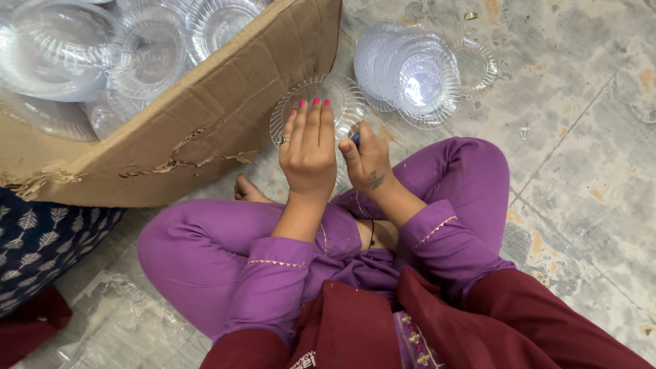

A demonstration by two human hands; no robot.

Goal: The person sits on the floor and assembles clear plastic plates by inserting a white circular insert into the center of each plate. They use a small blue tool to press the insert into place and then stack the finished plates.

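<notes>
We held a clear plastic plate over our lap, seated cross-legged on a worn stone floor.

Nearest the bottom of the frame lay our maroon scarf point(410, 328) and purple trousers point(205, 253); just above them, at the centre, our left hand point(309, 154) gripped the clear plastic plate point(321, 96) by its near rim, fingers laid flat across it, while our right hand point(367, 160) was clenched around a small dark tool point(355, 139) (we could not tell what kind) at the plate's lower right edge. Farther up and to the right, a stack of clear plates point(417, 75) lay on the floor point(581, 171). In the upper left, a torn cardboard box point(198, 130) held more clear plates point(102, 55).
</notes>
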